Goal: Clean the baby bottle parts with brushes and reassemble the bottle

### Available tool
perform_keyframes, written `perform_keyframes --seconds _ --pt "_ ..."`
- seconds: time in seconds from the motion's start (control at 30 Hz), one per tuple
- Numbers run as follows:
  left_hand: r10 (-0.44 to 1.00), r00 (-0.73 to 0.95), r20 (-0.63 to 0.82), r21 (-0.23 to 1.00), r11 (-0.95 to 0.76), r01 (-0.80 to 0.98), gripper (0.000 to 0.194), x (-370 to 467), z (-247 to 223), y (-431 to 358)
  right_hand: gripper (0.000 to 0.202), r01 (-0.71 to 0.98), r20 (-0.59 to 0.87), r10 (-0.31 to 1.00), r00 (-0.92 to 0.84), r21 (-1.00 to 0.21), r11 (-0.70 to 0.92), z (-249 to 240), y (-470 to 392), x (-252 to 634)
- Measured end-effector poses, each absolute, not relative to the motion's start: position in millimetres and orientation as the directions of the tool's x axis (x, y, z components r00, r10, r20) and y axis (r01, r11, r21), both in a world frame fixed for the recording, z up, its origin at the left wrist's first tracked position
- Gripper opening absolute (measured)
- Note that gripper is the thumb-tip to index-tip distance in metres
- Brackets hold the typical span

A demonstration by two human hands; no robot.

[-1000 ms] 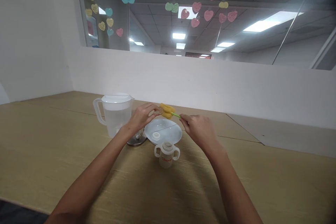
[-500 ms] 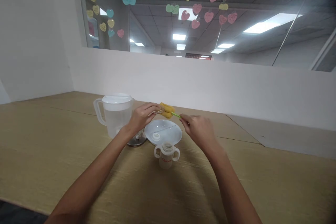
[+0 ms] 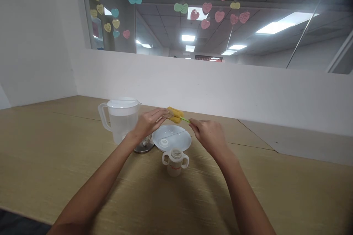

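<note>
My right hand [image 3: 209,134] is closed round the thin green handle of a bottle brush with a yellow sponge head [image 3: 175,115]. My left hand [image 3: 149,122] pinches a small clear, rounded piece [image 3: 168,114] against the tip of the sponge; its exact kind I cannot make out. Below both hands is a pale bowl [image 3: 180,142] with liquid and a small white ring [image 3: 164,142] in it. In front of the bowl stands an uncapped baby bottle [image 3: 174,169] with two side handles and red lettering.
A lidded plastic pitcher [image 3: 122,123] holding liquid stands left of the bowl, its handle to the left. Partly behind my left wrist lies a round metal dish [image 3: 143,149] with small items. A white wall [image 3: 193,84] and a window with heart-shaped notes rise behind the table [image 3: 275,191].
Both hands keep their grip and barely shift. The bottle, bowl and pitcher stay in place; the camera view moves very slightly.
</note>
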State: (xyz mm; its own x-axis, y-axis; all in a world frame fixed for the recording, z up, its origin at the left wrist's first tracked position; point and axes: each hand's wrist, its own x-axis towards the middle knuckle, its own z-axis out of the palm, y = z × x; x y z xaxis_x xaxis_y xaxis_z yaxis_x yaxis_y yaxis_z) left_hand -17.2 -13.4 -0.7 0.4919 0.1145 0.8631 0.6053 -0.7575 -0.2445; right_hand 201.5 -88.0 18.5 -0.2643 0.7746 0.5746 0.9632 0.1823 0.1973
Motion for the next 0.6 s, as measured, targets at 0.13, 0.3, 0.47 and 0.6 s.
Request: perform_keyframes --seconds 0.13,0.3,0.47,0.6 --pt "0.278 0.394 0.876 -0.135 -0.643 0.754 0.025 -15.6 -2.0 -15.5 0.027 0.958 0.619 0.735 -0.276 0.236 0.161 17.6 -89.2 201.4" --pt "0.456 0.277 0.846 0.042 -0.573 0.819 0.038 -13.0 2.0 -18.7 0.028 0.946 0.664 0.680 -0.311 0.282 0.157 14.4 -88.2 201.7" --pt "0.632 0.221 0.742 0.317 -0.622 0.716 0.043 -11.8 7.0 -21.8 0.029 0.933 0.682 0.644 -0.348 0.317 0.168 11.0 -86.2 202.0" --pt "0.760 0.171 0.627 0.591 -0.608 0.531 0.047 -9.3 7.1 -22.7 0.029 0.919 0.672 0.636 -0.379 0.356 0.171 9.7 -85.5 201.7"
